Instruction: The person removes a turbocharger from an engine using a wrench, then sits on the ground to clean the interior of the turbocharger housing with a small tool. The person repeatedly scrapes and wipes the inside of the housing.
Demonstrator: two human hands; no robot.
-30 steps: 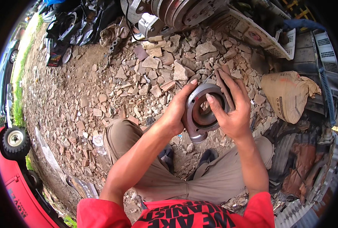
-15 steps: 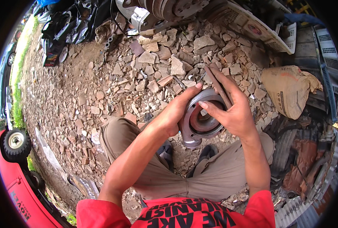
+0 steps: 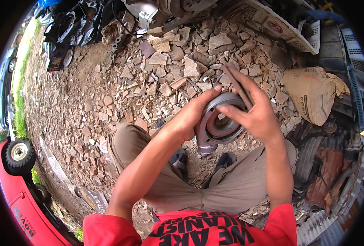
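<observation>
A grey metal turbocharger housing (image 3: 208, 137), shaped like a snail shell with a round opening and a short outlet at its lower left, is held above my lap. My left hand (image 3: 196, 112) grips its left rim, with the thumb side near the top edge. Over the right side bends my right hand (image 3: 255, 110), its thumb reaching into the opening. Between that hand's fingers and thumb runs a narrow, flat brown strip (image 3: 237, 86), slanting past the housing's upper right. Its material I cannot tell. The fingertips behind the housing are hidden.
Broken stones (image 3: 159, 59) cover the ground ahead. Large metal parts (image 3: 182, 8) and a white plastic crate (image 3: 272, 26) stand at the far side. A brown paper sack (image 3: 311, 96) lies right, by dark scrap parts. A red vehicle (image 3: 22, 201) is at left.
The housing has shifted slightly right and up with my left hand. My right thumb has slid a little along the opening, and the brown strip has moved slightly up with the right hand.
</observation>
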